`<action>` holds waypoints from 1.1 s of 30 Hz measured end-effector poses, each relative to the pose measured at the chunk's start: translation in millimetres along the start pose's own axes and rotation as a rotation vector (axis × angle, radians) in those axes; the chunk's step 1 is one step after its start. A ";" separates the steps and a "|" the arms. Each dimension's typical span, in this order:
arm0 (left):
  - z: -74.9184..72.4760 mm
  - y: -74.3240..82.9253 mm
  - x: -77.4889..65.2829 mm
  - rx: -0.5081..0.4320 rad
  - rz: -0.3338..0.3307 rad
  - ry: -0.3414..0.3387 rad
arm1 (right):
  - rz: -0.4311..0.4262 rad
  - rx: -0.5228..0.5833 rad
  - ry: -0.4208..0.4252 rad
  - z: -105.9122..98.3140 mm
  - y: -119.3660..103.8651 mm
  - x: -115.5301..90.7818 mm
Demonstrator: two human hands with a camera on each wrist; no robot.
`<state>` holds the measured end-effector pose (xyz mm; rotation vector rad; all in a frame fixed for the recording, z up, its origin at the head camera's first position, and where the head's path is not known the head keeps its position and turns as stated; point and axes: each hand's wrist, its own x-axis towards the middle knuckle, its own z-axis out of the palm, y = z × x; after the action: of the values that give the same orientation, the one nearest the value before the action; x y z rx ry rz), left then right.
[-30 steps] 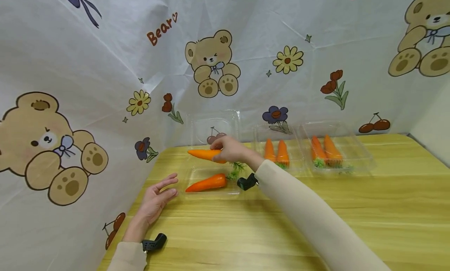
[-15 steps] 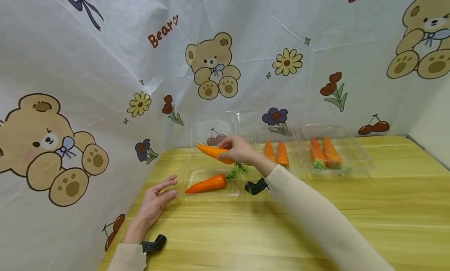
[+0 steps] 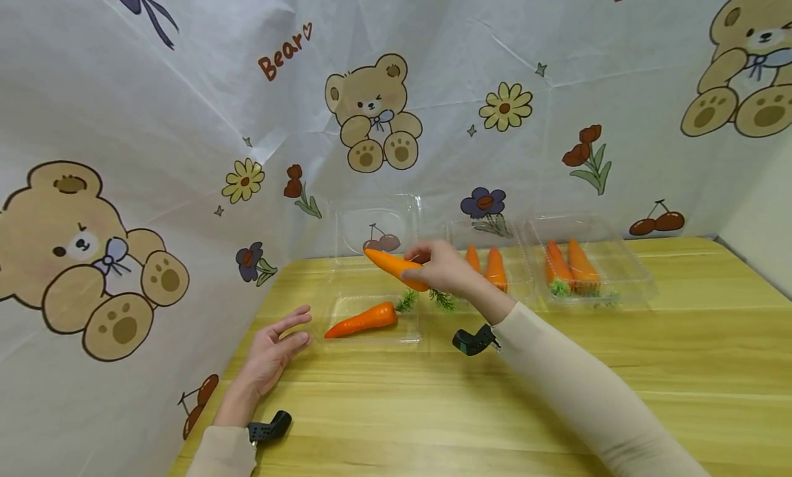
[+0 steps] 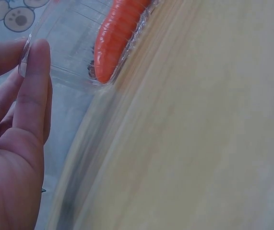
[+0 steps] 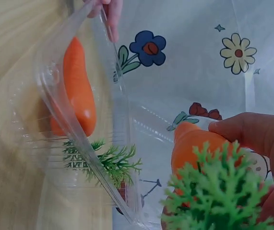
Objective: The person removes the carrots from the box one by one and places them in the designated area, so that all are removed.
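My right hand holds an orange carrot with a leafy green top above the back right of an open clear plastic container. Its pointed end tilts up to the left; in the right wrist view the green leaves hang in front of the fingers. A second carrot lies in the container, tip to the left, leaves at its right. At the container's left side, my left hand pinches the thin clear rim between thumb and fingers, as the left wrist view shows.
The container's lid stands raised against the printed cloth behind. To the right are two more clear containers, one partly behind my right hand, each with two carrots inside. The wooden table extends to the right and front.
My right hand has moved to the right with the carrot, whose tip now tilts higher. The left hand stays at the container's rim, and the carrot inside has hardly moved.
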<state>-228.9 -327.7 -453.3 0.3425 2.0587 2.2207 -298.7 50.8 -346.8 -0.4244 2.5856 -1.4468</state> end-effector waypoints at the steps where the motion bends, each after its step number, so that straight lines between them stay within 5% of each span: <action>1: 0.1 -0.1 0.0 0.000 0.001 -0.001 | 0.003 -0.003 0.004 -0.7 0.7 -1.8; 23: 0.2 -1.6 1.5 -0.014 -0.007 -0.001 | -0.001 0.034 0.119 -47.3 25.7 -54.3; 33: -0.4 -0.8 1.1 -0.020 -0.017 0.004 | -0.005 -0.038 0.157 -67.8 38.7 -76.4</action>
<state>-230.1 -327.7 -454.0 0.3184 2.0318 2.2325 -250.8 149.0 -344.8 -0.3346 2.7392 -1.4903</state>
